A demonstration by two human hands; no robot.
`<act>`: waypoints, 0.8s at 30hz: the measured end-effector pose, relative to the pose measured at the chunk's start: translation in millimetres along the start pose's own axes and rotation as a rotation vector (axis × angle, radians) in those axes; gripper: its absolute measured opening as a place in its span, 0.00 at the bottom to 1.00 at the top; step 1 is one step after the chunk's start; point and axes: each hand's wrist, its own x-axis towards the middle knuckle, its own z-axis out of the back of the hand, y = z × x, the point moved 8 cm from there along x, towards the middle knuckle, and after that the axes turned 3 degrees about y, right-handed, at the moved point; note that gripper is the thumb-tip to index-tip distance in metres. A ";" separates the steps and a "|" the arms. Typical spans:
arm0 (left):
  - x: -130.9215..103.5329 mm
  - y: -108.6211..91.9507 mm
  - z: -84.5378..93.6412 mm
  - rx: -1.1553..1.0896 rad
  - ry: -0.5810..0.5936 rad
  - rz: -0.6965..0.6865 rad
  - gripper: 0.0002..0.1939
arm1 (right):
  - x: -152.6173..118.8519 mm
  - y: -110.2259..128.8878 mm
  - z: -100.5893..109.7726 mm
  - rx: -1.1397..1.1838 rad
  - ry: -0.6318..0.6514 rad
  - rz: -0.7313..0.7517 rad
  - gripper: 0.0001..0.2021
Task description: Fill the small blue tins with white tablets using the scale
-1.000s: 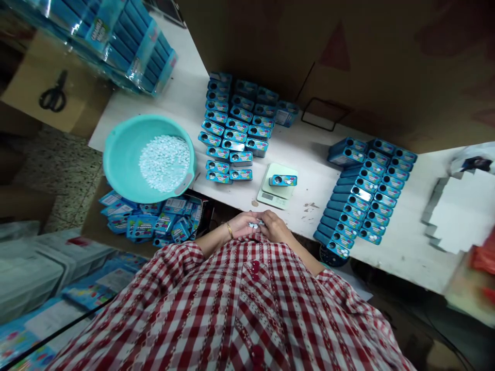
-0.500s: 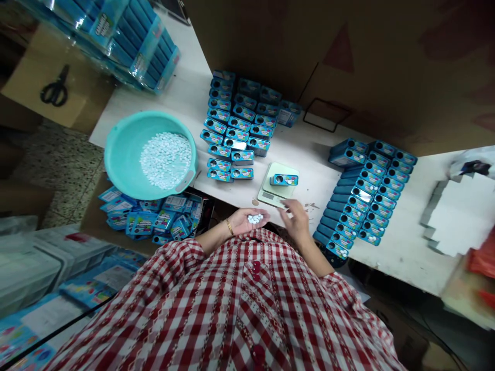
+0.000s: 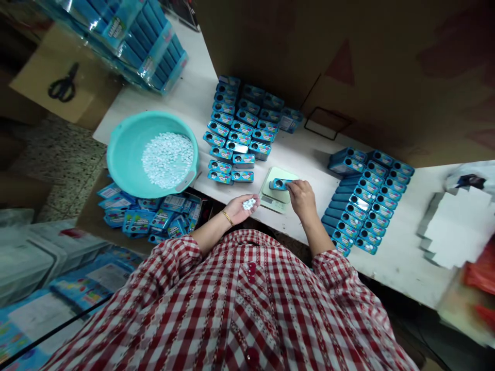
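Your left hand (image 3: 236,210) cups white candies (image 3: 248,204), fingers loosely open, while your right hand (image 3: 302,197) is at the right end of the blue tin (image 3: 278,184) on the scale (image 3: 274,205), its fingers' pinch unclear.

Dim, uneven illumination from a source out of view. The pale surface (image 3: 303,154) reads brightest; the brown panel (image 3: 390,87) lies in shade. Glare whitens one blue container top (image 3: 237,147) and glints off the clear plastic wrap (image 3: 87,18). Wide-angle distortion stretches the margins, where red material (image 3: 481,275) blurs; the right hand (image 3: 302,198) appears fairly sharp.
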 end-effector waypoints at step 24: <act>-0.3 -12.3 20.6 -0.088 -0.086 -0.010 0.14 | -4.9 -48.7 -47.1 0.601 0.007 -0.181 0.17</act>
